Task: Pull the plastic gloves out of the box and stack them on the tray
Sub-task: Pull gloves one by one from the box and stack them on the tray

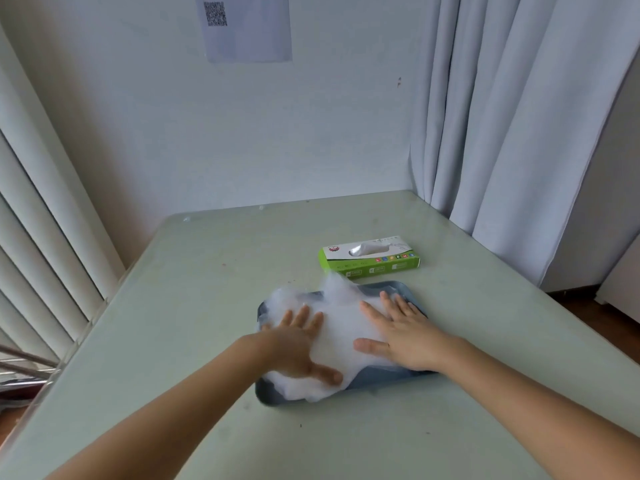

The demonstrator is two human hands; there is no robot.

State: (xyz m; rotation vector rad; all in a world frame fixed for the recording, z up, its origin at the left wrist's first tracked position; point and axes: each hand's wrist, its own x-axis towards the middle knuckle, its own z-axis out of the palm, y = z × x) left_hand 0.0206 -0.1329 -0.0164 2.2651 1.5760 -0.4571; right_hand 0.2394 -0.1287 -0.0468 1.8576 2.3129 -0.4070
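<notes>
On the smooth pale-green table [194, 306], a rounded blue-grey plastic tray [277, 398] carries a crinkly heap of filmy translucent plastic gloves [341, 327], so stacking looks well underway, though the green-and-white cardboard box [372, 266] just behind shows another glove in its slot, while left hand [298, 344] and right hand [405, 336] press flat-fingered on the heap, gripping nothing.

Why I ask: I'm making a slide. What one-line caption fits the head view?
Left hand and right hand press translucent plastic gloves flat on a blue-grey rectangular tray near the green cardboard box.
</notes>
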